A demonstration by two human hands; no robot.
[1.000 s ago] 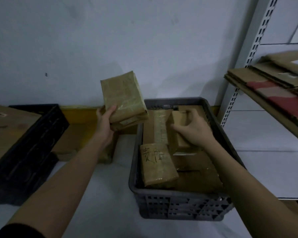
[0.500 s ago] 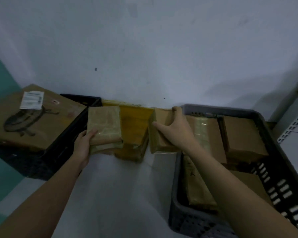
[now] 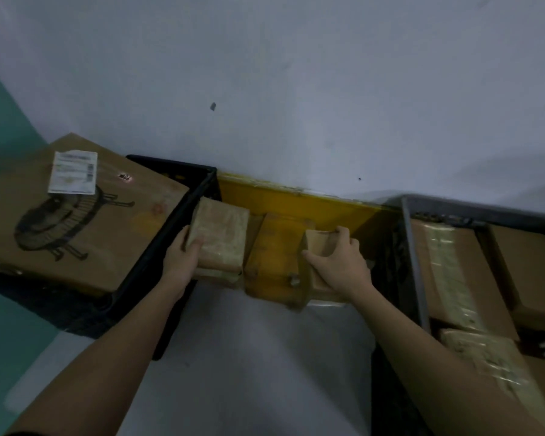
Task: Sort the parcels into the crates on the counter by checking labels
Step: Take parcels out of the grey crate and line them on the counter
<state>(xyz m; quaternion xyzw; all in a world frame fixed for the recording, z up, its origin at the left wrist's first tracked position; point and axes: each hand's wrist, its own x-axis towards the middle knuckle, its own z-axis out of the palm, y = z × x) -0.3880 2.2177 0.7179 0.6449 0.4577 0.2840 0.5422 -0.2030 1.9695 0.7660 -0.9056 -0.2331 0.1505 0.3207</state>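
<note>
My left hand [image 3: 183, 256] grips a taped brown parcel [image 3: 222, 237] by its near left edge, just right of the black crate [image 3: 183, 215]. My right hand [image 3: 337, 262] grips a smaller brown parcel [image 3: 320, 243] from above, held upright against a yellow-brown parcel [image 3: 274, 262] that lies on the white counter [image 3: 265, 357] between the two crates. The grey crate [image 3: 411, 247] at the right holds several brown taped parcels [image 3: 447, 272].
A large cardboard box [image 3: 76, 221] with a white label and a printed drawing lies across the black crate at the left. A yellow board [image 3: 296, 202] leans low against the white wall behind the parcels. A teal surface shows at the far left.
The view has swung left. Both hands carried their parcels down and left to the gap between the crates; the right parcel left the grey crate and now stands against the yellow-brown parcel.
</note>
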